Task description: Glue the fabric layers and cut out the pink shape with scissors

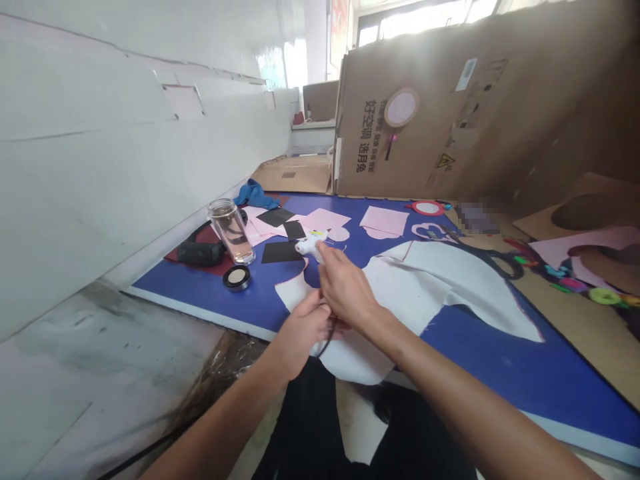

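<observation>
My right hand [345, 283] is closed round a white glue gun [311, 244], whose tip points away over the blue board [200, 283]. Just below it, my left hand [303, 327] is closed, pinching the edge of a large white fabric piece [440, 280] and touching a thin black cord [327, 337]. The white fabric spreads to the right over the blue board and hangs off its near edge.
A glass jar [233, 230], its round lid [237, 277] and a black object [200, 252] stand at the left. Pink paper pieces [384, 220], black squares [281, 252] and a blue cloth [256, 195] lie further back. A big cardboard box [450, 113] stands behind. Colourful rings [570, 280] lie at right.
</observation>
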`<action>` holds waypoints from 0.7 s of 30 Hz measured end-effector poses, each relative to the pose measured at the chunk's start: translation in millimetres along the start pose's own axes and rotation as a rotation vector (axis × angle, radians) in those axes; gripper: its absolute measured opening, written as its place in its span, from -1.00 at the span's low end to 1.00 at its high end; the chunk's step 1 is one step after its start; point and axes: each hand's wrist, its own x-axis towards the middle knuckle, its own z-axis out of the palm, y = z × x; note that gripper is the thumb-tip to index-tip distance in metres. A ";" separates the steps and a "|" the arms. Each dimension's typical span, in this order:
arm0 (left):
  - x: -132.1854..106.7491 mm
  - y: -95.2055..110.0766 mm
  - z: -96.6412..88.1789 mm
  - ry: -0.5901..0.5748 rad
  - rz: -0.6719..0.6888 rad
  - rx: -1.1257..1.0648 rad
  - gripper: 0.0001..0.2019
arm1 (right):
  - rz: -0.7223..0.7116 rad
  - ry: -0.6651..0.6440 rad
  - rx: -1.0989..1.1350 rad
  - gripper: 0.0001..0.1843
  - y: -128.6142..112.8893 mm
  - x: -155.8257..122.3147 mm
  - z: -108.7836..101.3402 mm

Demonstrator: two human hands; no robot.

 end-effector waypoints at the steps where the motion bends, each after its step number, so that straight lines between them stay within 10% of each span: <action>1: -4.2 -0.2 -7.2 0.019 -0.034 -0.050 -0.57 | 0.011 -0.056 -0.081 -0.34 -10.5 8.9 6.7; 12: -42.7 -2.6 -104.5 0.303 0.008 0.311 -0.35 | 0.025 -0.150 -0.173 -0.58 -75.0 51.0 69.9; 21: -51.2 10.7 -147.7 0.501 0.259 1.028 -0.61 | 0.060 -0.117 -0.150 -0.65 -87.8 60.9 83.5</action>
